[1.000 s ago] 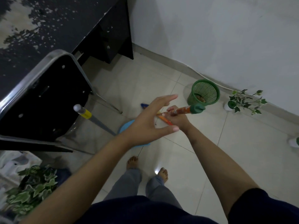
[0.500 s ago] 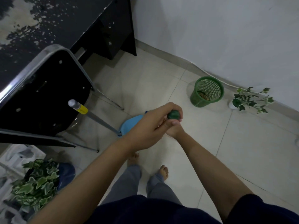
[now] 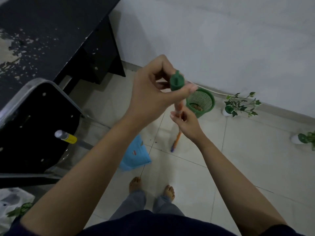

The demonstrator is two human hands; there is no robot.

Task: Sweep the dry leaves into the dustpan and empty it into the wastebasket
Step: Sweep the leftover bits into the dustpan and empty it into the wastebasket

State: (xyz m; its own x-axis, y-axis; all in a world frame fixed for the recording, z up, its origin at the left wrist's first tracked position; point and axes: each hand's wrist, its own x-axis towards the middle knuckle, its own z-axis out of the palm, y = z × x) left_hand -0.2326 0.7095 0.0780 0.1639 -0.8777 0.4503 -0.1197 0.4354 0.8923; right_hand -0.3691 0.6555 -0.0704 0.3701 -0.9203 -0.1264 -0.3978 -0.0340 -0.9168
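Left hand (image 3: 153, 94) in the middle of the frame, curled tight round the green cap (image 3: 177, 80) on top of the broom (image 3: 178, 106). Right hand (image 3: 187, 123) just below it, pinching the thin orange stick with thumb and fingers. Both hands clamped on the one broom, one above the other, close but not touching. Held like that most likely to keep the long stick upright and steer it: top hand to guide, low hand to push. Bottom end down near the floor (image 3: 238, 159), orange turning to blue, too blurry to make out any bristles.

Dustpan (image 3: 134, 154) flat on the floor, left of the broom and partly hidden under the left arm. Light blue, smooth like plastic, with a wide square mouth. Long grey handle (image 3: 68, 137) with a yellow band, leaning up by the black chair (image 3: 34, 125), likely parked there so no hand has to hold it.

Wastebasket (image 3: 201, 103) right of the middle, behind the hands and near the wall (image 3: 204, 40). Round, green, full of little holes like a net. Brown crumbly leaves (image 3: 196, 107) already lying at the bottom. A few tiny dark bits on the tiles between dustpan and broom, too small to tell.

Pale, shiny, square floor tiles, smooth and so likely easy to sweep. Black desk (image 3: 51, 23) at the upper left, its top chipped and flaky.
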